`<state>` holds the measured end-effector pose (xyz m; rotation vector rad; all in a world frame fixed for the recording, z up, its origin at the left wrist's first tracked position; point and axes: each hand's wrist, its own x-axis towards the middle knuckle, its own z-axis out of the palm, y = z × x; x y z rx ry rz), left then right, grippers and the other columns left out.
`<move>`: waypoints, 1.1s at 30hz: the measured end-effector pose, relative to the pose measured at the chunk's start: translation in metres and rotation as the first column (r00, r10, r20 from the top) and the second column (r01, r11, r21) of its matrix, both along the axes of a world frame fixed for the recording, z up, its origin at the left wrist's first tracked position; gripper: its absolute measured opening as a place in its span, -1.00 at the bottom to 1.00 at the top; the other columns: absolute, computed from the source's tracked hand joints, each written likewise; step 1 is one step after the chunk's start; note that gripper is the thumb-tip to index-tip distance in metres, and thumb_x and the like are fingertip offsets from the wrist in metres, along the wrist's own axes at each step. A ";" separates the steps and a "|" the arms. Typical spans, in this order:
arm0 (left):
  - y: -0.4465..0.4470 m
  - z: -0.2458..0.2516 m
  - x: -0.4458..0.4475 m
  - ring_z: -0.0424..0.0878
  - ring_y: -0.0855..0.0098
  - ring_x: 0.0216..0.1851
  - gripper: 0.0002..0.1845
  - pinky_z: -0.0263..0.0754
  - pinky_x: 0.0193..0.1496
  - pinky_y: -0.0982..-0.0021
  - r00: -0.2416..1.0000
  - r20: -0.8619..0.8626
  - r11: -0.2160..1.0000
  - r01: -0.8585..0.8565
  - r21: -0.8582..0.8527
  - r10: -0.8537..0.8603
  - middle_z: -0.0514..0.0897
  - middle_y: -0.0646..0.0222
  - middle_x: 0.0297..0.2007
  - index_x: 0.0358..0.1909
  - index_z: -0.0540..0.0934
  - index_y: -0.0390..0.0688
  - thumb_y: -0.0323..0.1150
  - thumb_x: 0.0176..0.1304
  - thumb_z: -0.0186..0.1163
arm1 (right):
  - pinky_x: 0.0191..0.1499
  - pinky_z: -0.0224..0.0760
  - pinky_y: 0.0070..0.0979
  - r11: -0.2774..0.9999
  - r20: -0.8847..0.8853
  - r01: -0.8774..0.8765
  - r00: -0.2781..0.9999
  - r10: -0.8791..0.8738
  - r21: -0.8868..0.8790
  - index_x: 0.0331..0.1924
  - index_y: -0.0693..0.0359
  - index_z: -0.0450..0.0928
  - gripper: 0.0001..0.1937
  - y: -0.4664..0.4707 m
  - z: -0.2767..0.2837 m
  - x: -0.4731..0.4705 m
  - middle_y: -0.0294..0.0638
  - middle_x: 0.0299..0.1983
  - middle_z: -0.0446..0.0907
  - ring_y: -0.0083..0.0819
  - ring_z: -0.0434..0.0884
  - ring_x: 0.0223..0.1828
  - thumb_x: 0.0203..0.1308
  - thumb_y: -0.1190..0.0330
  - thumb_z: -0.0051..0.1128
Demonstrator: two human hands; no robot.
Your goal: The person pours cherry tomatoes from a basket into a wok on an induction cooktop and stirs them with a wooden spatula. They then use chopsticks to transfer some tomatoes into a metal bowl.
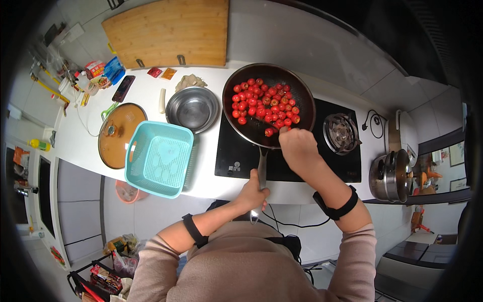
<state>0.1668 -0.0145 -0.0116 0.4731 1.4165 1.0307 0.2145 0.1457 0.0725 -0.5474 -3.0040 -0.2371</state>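
Observation:
A dark frying pan (pixel 245 132) rests over the left side of the black gas hob (pixel 241 162), its metal handle pointing towards me. Many small round red fruits (pixel 260 109) lie in it. My left hand (pixel 253 194) is wrapped around the pan handle (pixel 263 166). Over the near right rim of the pan is my right hand (pixel 300 145), its fingers curled; a thin dark utensil seems to run from it among the fruits, mostly hidden. A steel bowl (pixel 172 109) stands left of the pan, and a turquoise plastic basket (pixel 185 162) is nearer to me on the left.
A glass lid (pixel 122 113) lies partly behind the basket, with a phone (pixel 123 88) beyond it. A wooden board (pixel 169 30) leans on the wall. The bare right burner (pixel 340 132) and a lidded steel pot (pixel 381 177) are at the right.

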 end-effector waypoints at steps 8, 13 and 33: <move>0.000 0.002 0.001 0.52 0.38 -0.63 -0.40 0.53 -0.59 0.35 1.000 0.016 1.000 -0.026 0.009 0.026 0.49 0.06 -0.40 0.19 -0.08 -0.34 -0.55 0.22 0.01 | -0.36 0.53 -0.27 1.000 -0.119 0.011 0.993 -0.014 -0.028 -0.50 0.30 0.53 -0.95 0.026 0.021 0.005 0.00 -0.56 0.60 -0.07 0.65 -0.46 -0.10 0.57 0.05; 0.001 0.001 0.000 0.52 0.38 -0.61 -0.38 0.53 -0.57 0.35 1.000 0.019 1.000 -0.014 0.005 0.014 0.50 0.05 -0.36 0.21 -0.09 -0.33 -0.55 0.22 0.01 | -0.36 0.54 -0.27 0.999 -0.243 0.013 0.970 -0.005 0.035 -0.43 0.32 0.54 -0.91 0.033 0.031 -0.004 0.04 -0.56 0.60 -0.08 0.67 -0.45 -0.05 0.57 0.02; 0.001 0.001 -0.001 0.53 0.41 -0.58 -0.48 0.56 -0.57 0.39 0.999 0.044 1.000 0.000 -0.016 0.001 0.46 0.15 -0.33 0.13 0.00 -0.22 -0.55 0.26 0.05 | -0.50 0.53 -0.37 0.989 -0.097 0.001 0.995 0.014 0.150 -0.19 0.36 0.53 -0.74 0.039 0.010 0.016 -0.02 -0.51 0.58 -0.19 0.66 -0.54 -0.06 0.54 0.10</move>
